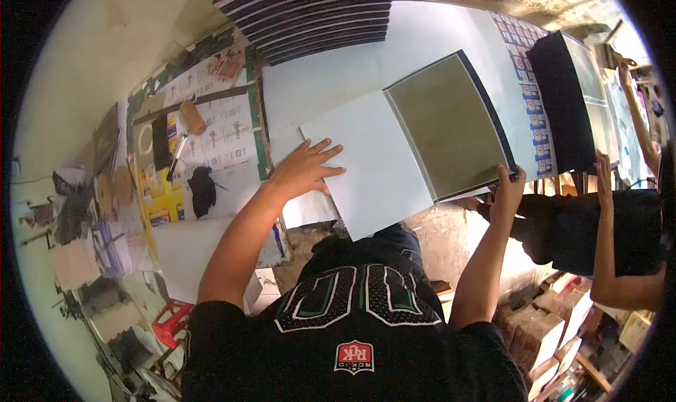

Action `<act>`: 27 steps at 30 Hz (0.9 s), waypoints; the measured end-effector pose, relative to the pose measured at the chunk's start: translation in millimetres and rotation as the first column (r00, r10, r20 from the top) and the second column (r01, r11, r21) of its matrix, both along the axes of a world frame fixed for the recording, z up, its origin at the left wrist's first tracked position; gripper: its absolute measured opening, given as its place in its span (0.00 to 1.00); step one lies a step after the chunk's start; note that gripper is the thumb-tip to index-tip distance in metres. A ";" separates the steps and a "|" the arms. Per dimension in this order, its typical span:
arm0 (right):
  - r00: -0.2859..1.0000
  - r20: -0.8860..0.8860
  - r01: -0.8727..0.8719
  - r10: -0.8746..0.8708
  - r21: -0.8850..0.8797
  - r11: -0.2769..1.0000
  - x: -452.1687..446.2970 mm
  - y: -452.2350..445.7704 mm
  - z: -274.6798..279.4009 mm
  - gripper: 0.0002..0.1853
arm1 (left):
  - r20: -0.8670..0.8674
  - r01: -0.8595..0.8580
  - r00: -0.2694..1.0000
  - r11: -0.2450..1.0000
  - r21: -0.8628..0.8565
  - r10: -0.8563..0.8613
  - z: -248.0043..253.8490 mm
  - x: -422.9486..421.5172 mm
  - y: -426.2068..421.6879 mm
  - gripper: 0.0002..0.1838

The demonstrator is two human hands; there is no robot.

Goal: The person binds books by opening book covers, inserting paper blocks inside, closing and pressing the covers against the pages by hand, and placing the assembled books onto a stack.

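An open book-like folder lies on the white work surface (317,85), tilted over its front edge. Its left side is a white sheet (373,162), its right side a grey-brown board (454,124) with a dark border. My left hand (308,170) rests on the white sheet's left edge, fingers spread. At the board's lower right corner, my right hand (507,187) grips the dark-edged cover between thumb and fingers.
A tall stack of dark-covered boards (317,15) stands at the back. On the left are printed sheets (225,138), a wooden block (192,117) and a black cloth (203,191). At right, a co-worker's hand (603,180) is beside a black panel (561,103). A red stool (171,323) stands below.
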State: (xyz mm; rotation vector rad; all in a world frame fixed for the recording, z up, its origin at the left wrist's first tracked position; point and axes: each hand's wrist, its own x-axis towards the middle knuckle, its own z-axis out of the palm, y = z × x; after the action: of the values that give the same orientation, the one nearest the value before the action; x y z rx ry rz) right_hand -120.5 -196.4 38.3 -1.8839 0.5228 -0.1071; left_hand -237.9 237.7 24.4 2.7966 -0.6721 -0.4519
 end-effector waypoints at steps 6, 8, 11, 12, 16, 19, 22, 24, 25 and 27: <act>0.822 0.112 -0.535 0.558 0.488 0.690 33.7 -26.5 63.5 0.20 | -0.001 0.044 0.999 0.999 0.004 -0.044 -9.4 3.1 3.8 0.31; 0.687 0.219 -0.682 0.693 0.521 0.512 71.7 -1.2 76.0 0.22 | -0.014 0.026 1.000 1.000 0.014 -0.026 -3.9 4.7 3.1 0.30; 0.474 0.072 -0.708 0.877 0.623 0.332 111.4 55.1 72.7 0.46 | -0.060 0.029 0.998 0.998 0.063 -0.025 -1.3 9.4 -1.6 0.28; 0.376 0.162 -0.703 0.912 0.691 0.167 125.7 54.3 46.9 0.56 | -0.099 0.037 0.995 0.994 0.098 -0.027 -0.2 11.8 -1.9 0.28; 0.259 0.085 -0.544 0.962 0.836 0.073 144.7 64.4 1.4 0.64 | -0.193 0.008 0.981 0.993 0.115 0.015 -0.5 18.0 -2.5 0.27; 0.260 0.048 -0.481 0.964 0.873 0.086 149.9 50.0 -40.4 0.60 | -0.275 -0.010 0.960 0.992 0.123 0.044 -3.3 22.6 -2.1 0.27; 0.285 0.006 -0.422 0.958 0.898 0.120 151.1 46.6 -50.8 0.59 | -0.200 0.002 0.980 0.995 0.102 0.019 -8.6 18.4 0.5 0.29; 0.298 -0.014 -0.403 0.954 0.904 0.139 152.9 46.6 -55.9 0.58 | -0.206 -0.031 0.977 0.997 0.076 0.046 -8.7 20.1 0.5 0.29; 0.303 -0.019 -0.393 0.953 0.909 0.143 154.2 46.2 -58.5 0.58 | -0.215 -0.035 0.975 0.996 0.082 0.052 -7.6 21.0 0.4 0.29; 0.307 -0.026 -0.381 0.951 0.912 0.148 155.8 46.8 -62.8 0.57 | -0.255 -0.061 0.964 0.994 0.085 0.081 -3.9 23.3 -1.4 0.26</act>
State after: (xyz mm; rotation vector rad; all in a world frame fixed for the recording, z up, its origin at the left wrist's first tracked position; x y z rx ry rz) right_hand 35.3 -149.6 -24.4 -0.9592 -0.0792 1.3493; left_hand -214.6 236.3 20.5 2.7506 -0.5041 -0.8261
